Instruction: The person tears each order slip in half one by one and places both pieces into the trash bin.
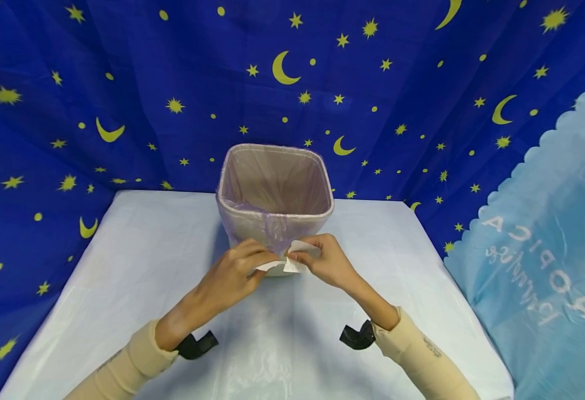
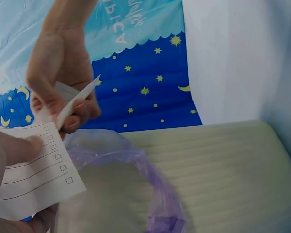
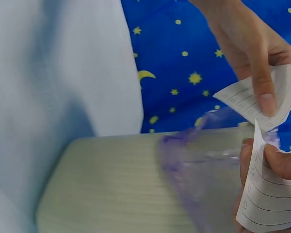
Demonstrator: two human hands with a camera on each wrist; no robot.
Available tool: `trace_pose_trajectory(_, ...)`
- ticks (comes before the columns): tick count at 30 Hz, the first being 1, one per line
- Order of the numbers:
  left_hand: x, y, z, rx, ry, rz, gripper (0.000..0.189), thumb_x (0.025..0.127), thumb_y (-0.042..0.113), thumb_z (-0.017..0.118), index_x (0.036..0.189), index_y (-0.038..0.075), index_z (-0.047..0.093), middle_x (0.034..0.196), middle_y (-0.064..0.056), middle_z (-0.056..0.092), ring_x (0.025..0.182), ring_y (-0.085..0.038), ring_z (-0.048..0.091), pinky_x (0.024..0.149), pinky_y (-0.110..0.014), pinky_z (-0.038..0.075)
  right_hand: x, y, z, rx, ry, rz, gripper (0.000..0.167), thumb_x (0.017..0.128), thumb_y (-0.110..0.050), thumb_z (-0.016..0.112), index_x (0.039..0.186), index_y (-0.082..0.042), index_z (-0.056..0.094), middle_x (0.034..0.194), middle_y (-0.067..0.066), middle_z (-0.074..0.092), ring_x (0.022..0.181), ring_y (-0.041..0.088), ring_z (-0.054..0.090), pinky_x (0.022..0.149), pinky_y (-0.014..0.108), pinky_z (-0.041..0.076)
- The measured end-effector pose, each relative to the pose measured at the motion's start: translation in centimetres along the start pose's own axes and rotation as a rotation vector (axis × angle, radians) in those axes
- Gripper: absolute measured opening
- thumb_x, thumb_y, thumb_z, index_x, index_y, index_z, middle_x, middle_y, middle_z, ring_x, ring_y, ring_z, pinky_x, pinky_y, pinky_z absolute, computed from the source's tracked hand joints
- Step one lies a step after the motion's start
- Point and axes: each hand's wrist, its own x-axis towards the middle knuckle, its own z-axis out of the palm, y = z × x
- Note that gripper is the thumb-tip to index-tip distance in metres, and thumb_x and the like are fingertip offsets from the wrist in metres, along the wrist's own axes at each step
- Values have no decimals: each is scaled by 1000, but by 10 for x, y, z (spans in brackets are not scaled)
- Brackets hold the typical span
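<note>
My left hand [image 1: 229, 276] pinches a white piece of paper [image 1: 268, 265] between thumb and fingers. Close beside it, my right hand [image 1: 331, 263] pinches another piece of paper [image 1: 296, 265]. Printed lines and small checkboxes show on the left hand's paper [image 2: 43, 167] and on the right hand's paper [image 3: 269, 201]. The two pieces meet or nearly meet at their edges; whether they are still joined I cannot tell. Both hands are in front of a pale bin [image 1: 252, 226] lined with a thin purple plastic bag [image 1: 277, 225], whose edge is folded over the rim.
The bin stands upright toward the back of a white-covered table [image 1: 137, 266]. Behind it hangs a dark blue curtain [image 1: 252, 105] with yellow moons and stars. On the right is a light blue cloth [image 1: 547, 222] with lettering. Black mounts [image 1: 197, 345] sit at both wrists.
</note>
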Motion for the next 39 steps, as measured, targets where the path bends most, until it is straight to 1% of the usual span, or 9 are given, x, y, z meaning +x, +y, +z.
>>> trace_pose_trajectory(2, 3, -1, 0, -3, 41, 29, 46, 68, -23, 65, 103, 5, 74, 97, -7, 64, 84, -19, 61, 69, -27, 53, 0, -6, -5, -10, 14, -54, 12, 86, -4, 72, 96, -1, 76, 93, 8, 75, 87, 9, 66, 77, 27, 52)
trace_pose_trajectory(6, 11, -2, -1, -14, 143, 86, 56, 63, -31, 54, 104, 4, 72, 94, -12, 51, 79, -21, 56, 69, -31, 52, 0, -16, -14, -48, 46, -121, 9, 86, 0, 70, 93, 0, 75, 87, 9, 74, 78, 6, 62, 70, 26, 51)
trace_pose_trajectory(11, 23, -1, -8, -16, 205, 78, 62, 64, -34, 47, 108, 3, 71, 91, -13, 46, 78, -22, 53, 68, -32, 50, 5, -28, -22, -60, 91, -160, 12, 86, 5, 66, 93, 1, 74, 90, 11, 74, 80, 10, 63, 71, 26, 51)
trace_pose_trajectory(15, 33, 2, -13, -8, 213, 23, 61, 68, -33, 48, 113, 3, 69, 95, -14, 47, 82, -24, 56, 72, -34, 52, 14, -35, -25, -41, 136, -207, 12, 86, 6, 65, 94, 2, 73, 94, 13, 72, 87, 19, 65, 75, 31, 53)
trace_pose_trajectory(19, 41, 3, -18, -7, 215, -2, 60, 70, -33, 50, 116, 2, 68, 97, -15, 48, 84, -25, 56, 73, -34, 53, 22, -40, -28, -36, 184, -238, 12, 86, 6, 65, 94, 2, 73, 94, 13, 69, 89, 23, 64, 76, 33, 53)
trace_pose_trajectory(26, 59, -8, -31, 4, 175, 9, 54, 77, -29, 47, 118, 0, 66, 97, -17, 48, 83, -25, 56, 71, -35, 52, 41, -45, -35, -38, 247, -278, 13, 84, 10, 66, 91, 3, 74, 90, 14, 69, 86, 20, 63, 72, 31, 51)
trace_pose_trajectory(30, 71, -18, -36, 1, 186, 43, 51, 77, -28, 45, 114, -2, 68, 94, -17, 48, 79, -25, 54, 68, -33, 49, 52, -48, -40, -15, 287, -298, 9, 82, 8, 69, 88, 3, 74, 87, 14, 71, 84, 19, 64, 71, 30, 51)
trace_pose_trajectory(35, 82, -26, -38, 20, 191, 91, 49, 78, -28, 44, 111, -2, 70, 91, -17, 48, 75, -24, 51, 64, -32, 46, 66, -52, -45, -44, 276, -311, 13, 80, 10, 69, 88, 1, 75, 86, 13, 73, 85, 20, 67, 76, 27, 51)
trace_pose_trajectory(39, 91, -31, -44, 31, 165, 84, 49, 78, -28, 45, 112, -2, 70, 93, -19, 49, 77, -27, 52, 65, -35, 47, 77, -58, -51, -81, 268, -269, 14, 81, 9, 69, 88, -1, 76, 87, 12, 75, 84, 17, 67, 74, 26, 50)
